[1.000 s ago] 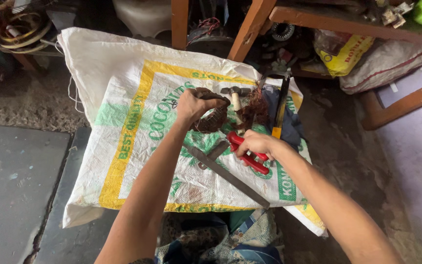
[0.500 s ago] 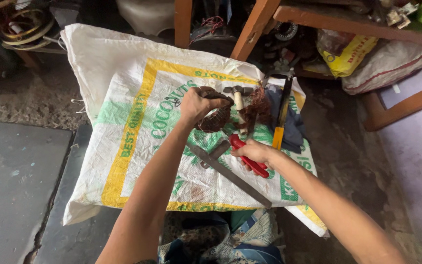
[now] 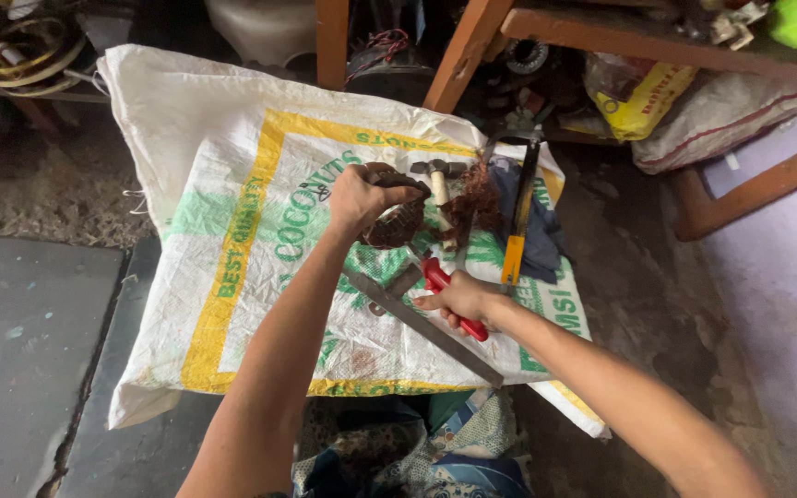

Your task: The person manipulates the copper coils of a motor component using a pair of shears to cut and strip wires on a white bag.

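Left hand (image 3: 357, 198) is clamped around a rusty motor winding (image 3: 397, 221) near the far edge of the woven sack (image 3: 232, 240) on the floor. Right hand (image 3: 458, 300) is closed on red-handled pliers (image 3: 449, 290), just beside the winding toward the near edge. Looks like early going: copper wire (image 3: 477, 198) sits loose beside a hammer (image 3: 437, 175), most of the winding intact

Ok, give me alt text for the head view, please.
The left hand grips a rusty ring-shaped metal part over a printed woven sack, while the right hand holds red-handled pliers. A hammer, a flat metal bar and a yellow-handled saw lie nearby.
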